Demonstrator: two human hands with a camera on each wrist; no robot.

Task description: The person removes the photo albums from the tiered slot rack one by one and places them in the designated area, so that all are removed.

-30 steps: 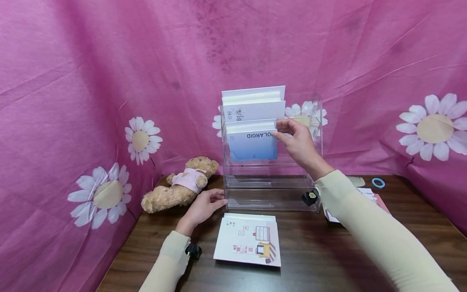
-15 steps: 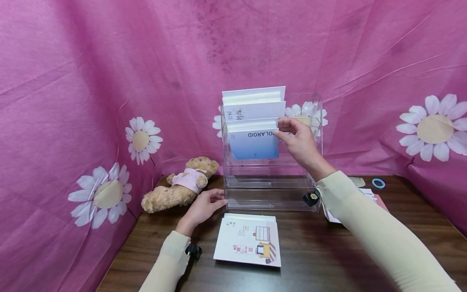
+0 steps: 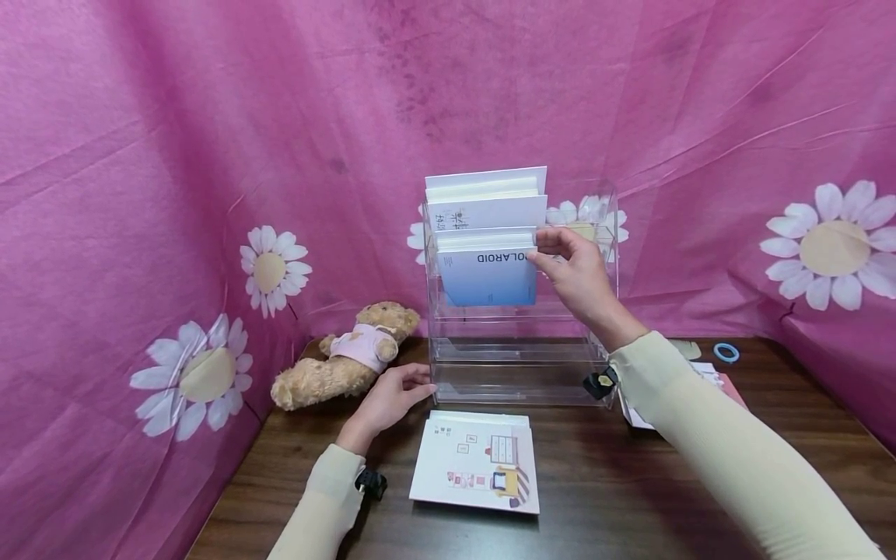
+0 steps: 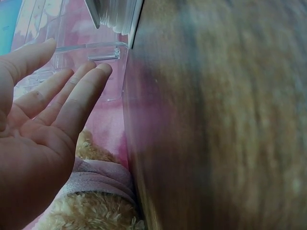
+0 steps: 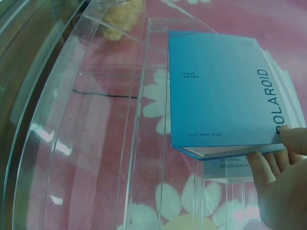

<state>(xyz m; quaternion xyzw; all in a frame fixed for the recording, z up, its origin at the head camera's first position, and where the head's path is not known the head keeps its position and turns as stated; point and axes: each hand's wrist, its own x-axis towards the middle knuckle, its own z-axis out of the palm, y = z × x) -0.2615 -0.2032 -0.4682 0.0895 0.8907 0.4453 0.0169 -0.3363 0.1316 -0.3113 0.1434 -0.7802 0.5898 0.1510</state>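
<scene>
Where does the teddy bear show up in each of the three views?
Head: the teddy bear lies left of centre, just below mid-height.
Left wrist: bottom, left of centre, its shirt showing.
Right wrist: only tan fur at the top edge, left of centre.
Shared landmark: the clear rack.

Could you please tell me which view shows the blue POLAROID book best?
The right wrist view: the blue book appears largest, "Youth Never Ends" readable. The head view shows it smaller, lettering inverted; the left wrist, only a blue patch, perhaps it.
</scene>
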